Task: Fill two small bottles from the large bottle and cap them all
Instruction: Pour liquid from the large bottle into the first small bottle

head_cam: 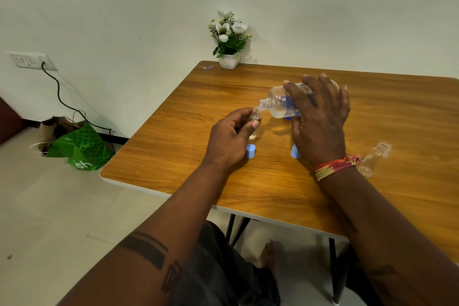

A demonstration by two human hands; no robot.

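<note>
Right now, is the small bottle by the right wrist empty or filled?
Empty, it seems: the small bottle near the right hand's wrist stands uncapped and see-through on the table, no liquid visible.

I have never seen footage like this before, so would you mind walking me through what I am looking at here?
There is no machine here: a person wears a camera on the head, looking down at their own two bare hands over a wooden table.

The right hand tips a large clear bottle, uncapped, so that its mouth meets the neck of a small bottle held upright by the fingers of the left hand. A little clear liquid already sits in the small bottle.

On the table lie two light blue caps and a second small bottle, empty, on its side near the right wrist. A potted flower stands at the far edge.
</note>
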